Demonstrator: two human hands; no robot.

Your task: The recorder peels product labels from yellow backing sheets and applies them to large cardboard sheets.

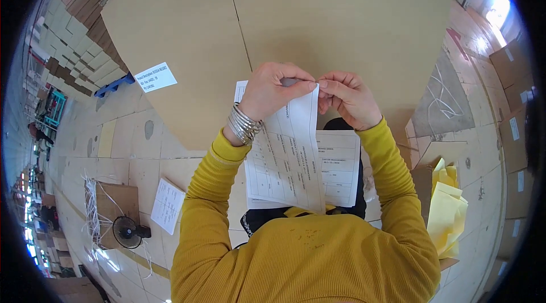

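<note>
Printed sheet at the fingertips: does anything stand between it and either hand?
Nothing visible does. The left hand and right hand meet at the upper right corner of the printed sheet; the bracelets sit back on the left wrist.

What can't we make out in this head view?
All head view:
- Middle of the lower sheets: hidden by the held sheet.
- Far edge of the large cardboard: cut off by the top edge.
- Bottom of the box: hidden by yellow paper.
</note>
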